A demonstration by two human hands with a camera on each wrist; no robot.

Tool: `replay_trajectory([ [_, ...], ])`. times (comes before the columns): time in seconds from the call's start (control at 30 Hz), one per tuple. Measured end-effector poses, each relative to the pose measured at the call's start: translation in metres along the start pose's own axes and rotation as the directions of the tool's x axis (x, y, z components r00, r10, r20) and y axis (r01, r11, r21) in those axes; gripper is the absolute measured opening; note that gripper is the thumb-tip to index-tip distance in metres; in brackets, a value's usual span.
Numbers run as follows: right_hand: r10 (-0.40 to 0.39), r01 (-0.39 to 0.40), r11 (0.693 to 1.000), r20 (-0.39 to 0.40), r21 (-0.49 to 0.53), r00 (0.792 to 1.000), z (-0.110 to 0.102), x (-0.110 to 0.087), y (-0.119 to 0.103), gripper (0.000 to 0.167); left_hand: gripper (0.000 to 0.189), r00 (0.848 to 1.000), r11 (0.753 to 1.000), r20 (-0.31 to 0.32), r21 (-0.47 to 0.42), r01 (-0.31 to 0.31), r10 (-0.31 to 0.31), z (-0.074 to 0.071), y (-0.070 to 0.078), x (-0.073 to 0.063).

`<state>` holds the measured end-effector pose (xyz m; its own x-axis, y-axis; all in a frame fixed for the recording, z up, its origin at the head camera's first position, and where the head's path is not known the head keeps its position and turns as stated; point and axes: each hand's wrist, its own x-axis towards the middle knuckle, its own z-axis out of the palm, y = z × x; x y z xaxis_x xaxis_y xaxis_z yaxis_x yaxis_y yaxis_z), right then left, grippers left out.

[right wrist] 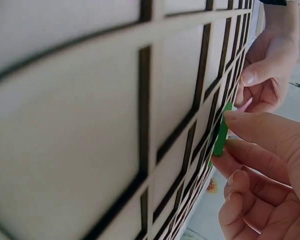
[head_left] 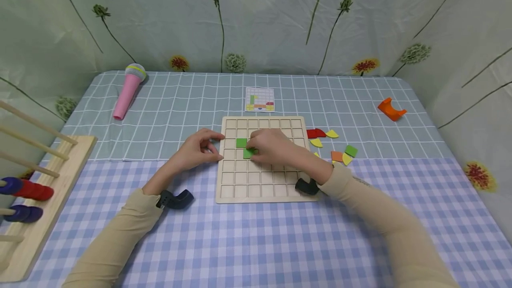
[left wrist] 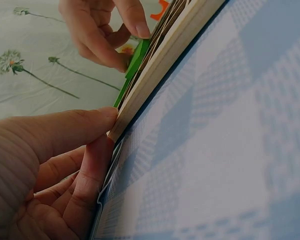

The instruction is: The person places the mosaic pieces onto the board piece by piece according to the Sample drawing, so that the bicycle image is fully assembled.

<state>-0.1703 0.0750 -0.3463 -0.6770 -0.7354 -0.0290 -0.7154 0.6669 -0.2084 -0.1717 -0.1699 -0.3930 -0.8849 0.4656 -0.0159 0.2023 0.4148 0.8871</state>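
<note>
My right hand (head_left: 272, 146) pinches a green square tile (right wrist: 221, 134) between thumb and fingers, low over the wooden grid board (head_left: 260, 192). The tile stands tilted to the board in the right wrist view. A second green square tile (head_left: 241, 142) lies on the board just up and left of the held one. At the board's left edge, my left hand (head_left: 200, 148) rests with thumb and forefinger apart, both tips against the rim. In the left wrist view its thumb (left wrist: 90, 122) touches the board's edge, and its other fingers fold loosely behind.
Red, yellow, orange and green tiles (head_left: 351, 150) lie scattered right of the board. A printed pattern card (head_left: 260, 100) sits behind it. Farther off are a pink toy microphone (head_left: 130, 88) and an orange curved block (head_left: 391, 109). A wooden bead rack (head_left: 52, 181) stands at the left.
</note>
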Motion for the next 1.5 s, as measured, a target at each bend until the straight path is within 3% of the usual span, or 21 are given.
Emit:
replay_trajectory([
  [0.43, -0.054, 0.053, 0.998, -0.029, -0.020, 0.998, 0.005, 0.010, -0.005, 0.010, 0.052, 1.000, 1.000, 0.005, -0.001, -0.005, 0.005, 0.000, 0.001, 0.001],
  [0.7, -0.032, 0.032, 0.999, -0.019, -0.016, 0.999, 0.003, 0.008, -0.006, 0.013, 0.053, 1.000, 1.000, 0.007, 0.000, 0.000, 0.000, 0.001, 0.001, 0.002],
  [1.07, 0.046, -0.047, 0.999, -0.043, -0.015, 0.998, -0.014, -0.025, 0.008, 0.018, 0.055, 1.000, 1.000, 0.002, 0.009, 0.008, -0.008, 0.001, 0.001, 0.000],
  [1.5, 0.154, -0.153, 0.988, -0.100, 0.015, 0.983, -0.018, -0.084, 0.045, 0.020, 0.054, 1.000, 1.000, 0.000, 0.009, 0.008, -0.008, 0.001, 0.001, 0.000],
])
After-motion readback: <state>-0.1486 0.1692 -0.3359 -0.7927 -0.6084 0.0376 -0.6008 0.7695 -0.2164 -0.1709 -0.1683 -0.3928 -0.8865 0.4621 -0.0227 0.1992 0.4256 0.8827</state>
